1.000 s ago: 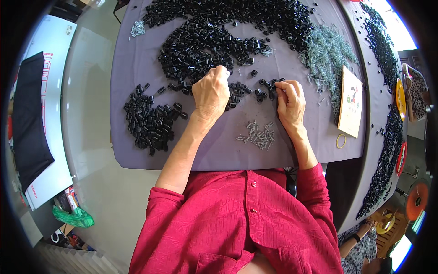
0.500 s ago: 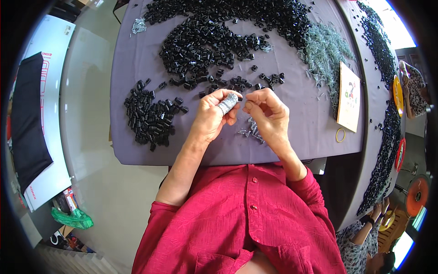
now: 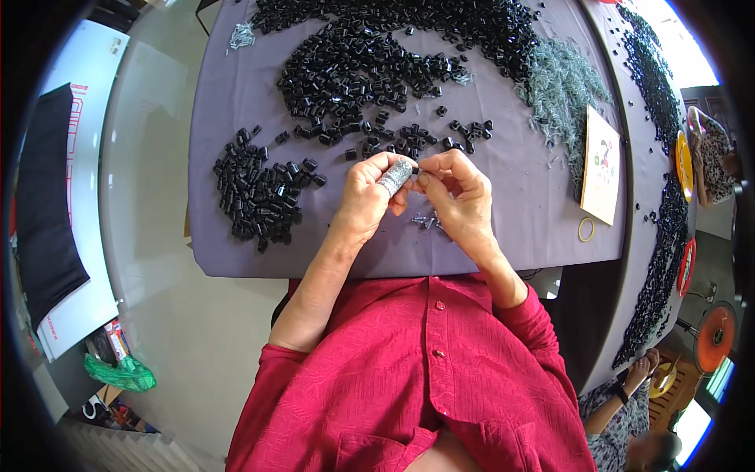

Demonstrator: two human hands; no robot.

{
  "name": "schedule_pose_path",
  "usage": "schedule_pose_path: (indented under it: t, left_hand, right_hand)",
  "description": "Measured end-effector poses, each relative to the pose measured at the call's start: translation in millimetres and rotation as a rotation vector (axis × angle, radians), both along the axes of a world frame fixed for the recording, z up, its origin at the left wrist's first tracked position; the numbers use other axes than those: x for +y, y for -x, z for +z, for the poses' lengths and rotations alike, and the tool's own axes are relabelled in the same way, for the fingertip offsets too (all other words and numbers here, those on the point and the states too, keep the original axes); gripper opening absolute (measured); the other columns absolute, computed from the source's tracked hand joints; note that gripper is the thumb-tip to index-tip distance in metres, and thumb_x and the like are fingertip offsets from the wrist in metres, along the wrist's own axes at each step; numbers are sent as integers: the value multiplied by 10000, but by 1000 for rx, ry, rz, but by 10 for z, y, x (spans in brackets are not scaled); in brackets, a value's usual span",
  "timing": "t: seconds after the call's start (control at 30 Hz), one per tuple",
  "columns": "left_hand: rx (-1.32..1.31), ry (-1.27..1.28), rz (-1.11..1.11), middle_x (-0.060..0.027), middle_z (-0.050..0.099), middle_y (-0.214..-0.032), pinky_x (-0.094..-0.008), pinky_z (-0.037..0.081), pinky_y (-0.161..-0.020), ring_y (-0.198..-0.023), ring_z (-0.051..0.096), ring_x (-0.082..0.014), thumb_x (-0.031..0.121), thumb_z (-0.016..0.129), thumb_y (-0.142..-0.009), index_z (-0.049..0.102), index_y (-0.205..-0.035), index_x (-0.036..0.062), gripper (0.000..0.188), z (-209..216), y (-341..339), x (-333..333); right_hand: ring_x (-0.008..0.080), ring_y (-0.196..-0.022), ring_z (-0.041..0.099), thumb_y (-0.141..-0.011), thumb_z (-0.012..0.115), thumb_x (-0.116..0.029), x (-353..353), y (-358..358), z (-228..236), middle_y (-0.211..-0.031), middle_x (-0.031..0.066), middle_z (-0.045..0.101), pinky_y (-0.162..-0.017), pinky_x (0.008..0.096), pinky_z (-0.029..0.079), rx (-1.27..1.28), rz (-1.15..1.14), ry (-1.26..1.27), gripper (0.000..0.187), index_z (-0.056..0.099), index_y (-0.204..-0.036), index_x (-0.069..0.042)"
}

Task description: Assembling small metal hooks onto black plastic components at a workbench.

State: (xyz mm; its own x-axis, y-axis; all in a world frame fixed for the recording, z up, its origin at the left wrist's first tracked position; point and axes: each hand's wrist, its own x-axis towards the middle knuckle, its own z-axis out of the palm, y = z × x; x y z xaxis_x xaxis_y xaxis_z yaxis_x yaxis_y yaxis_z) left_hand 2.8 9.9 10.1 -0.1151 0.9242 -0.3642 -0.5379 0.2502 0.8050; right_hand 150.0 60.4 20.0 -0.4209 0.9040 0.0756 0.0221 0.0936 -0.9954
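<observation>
My left hand is closed in a pinch, with a grey speckled wrap around one finger. Between its fingertips shows a small black plastic piece. My right hand meets it from the other side, thumb and forefinger pinched together at the piece; whatever they grip is too small to make out. Several loose screws lie on the cloth below the fingers. To the left sits a heap of black plastic pieces, and a larger heap spreads beyond my hands.
A pile of silvery screws lies at the far right, near a card and a yellow ring. A smaller screw cluster is at the far left. Another person's hands are at the adjoining right-hand table.
My right hand has moved slightly left, so its fingertips now meet the black piece at my left fingertips. The left hand has stayed nearly in place.
</observation>
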Motion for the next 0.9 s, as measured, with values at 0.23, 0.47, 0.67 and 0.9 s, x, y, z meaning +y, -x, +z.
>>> schedule_pose_path:
  t: [0.23,0.47,0.67,0.9]
  left_hand:
    - [363,-39,-50,-18,617,-720,-211,402,-432,-508,509,-48,50,547,-953,664,-995,17,128,6,-59,-53]
    - [414,11,-65,-28,630,-719,-212,407,-413,-495,520,-47,28,552,-937,674,-998,5,139,-69,-21,-168]
    - [366,-3,-54,-36,629,-716,-212,413,-411,-494,522,-50,14,542,-937,671,-994,-3,141,-152,29,-214]
    - [331,49,84,-34,613,-705,-215,404,-405,-481,504,-55,35,539,-948,659,-993,4,131,-151,86,-260]
  right_hand:
    - [161,-743,692,-802,597,110,42,-57,-11,-811,81,654,-670,273,544,-123,29,-142,172,630,-929,-1]
    - [196,-699,683,-795,619,84,21,-53,2,-796,102,662,-628,299,532,-237,129,-266,153,613,-911,-15]
    - [243,-696,677,-788,659,46,19,-10,-132,-775,109,664,-631,331,531,-212,182,-162,157,600,-922,-13]
    - [249,-684,649,-770,718,-38,111,110,6,-811,104,636,-636,340,519,-328,199,-301,170,631,-916,-31]
